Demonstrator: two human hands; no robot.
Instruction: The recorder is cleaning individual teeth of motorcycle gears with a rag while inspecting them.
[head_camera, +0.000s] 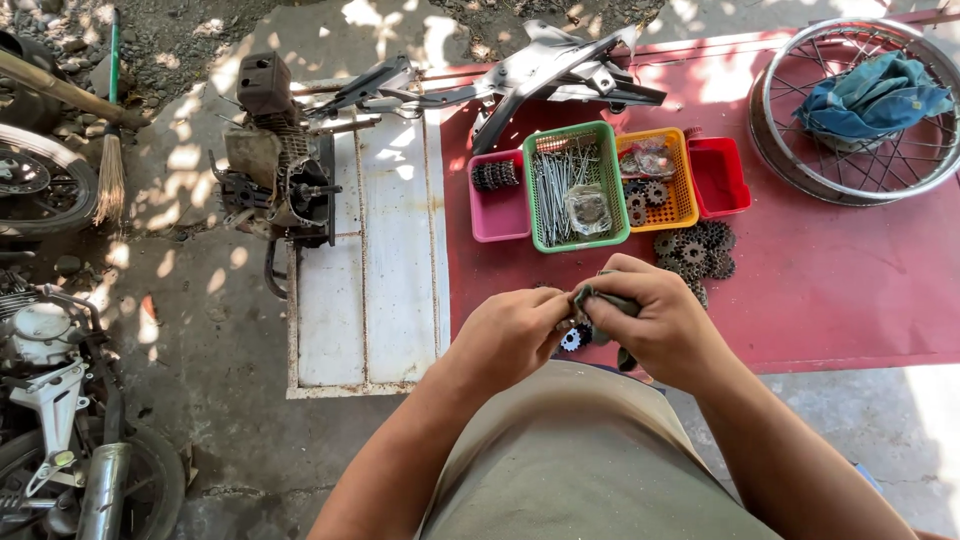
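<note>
Head view: left hand (510, 335) fingers pinching small sprocket (572, 340), right hand (650, 315) fingers clenched around dark rag (600, 298).

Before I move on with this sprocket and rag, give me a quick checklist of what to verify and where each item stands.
1. Sprocket held: the left hand pinches the small sprocket at its top edge. Ok.
2. Rag in hand: the right hand grips the grey rag against the sprocket. Ok.
3. Sprocket clean: its face is mostly hidden by fingers. Cannot tell.
4. Other sprockets close by: a pile of sprockets lies on the red tabletop just beyond the hands. Ok.
5. Free tray: the red tray looks empty. Ok.
6. Pin sorting: the green basket holds pins plus a clear bag. Cannot tell if sorted.
</note>
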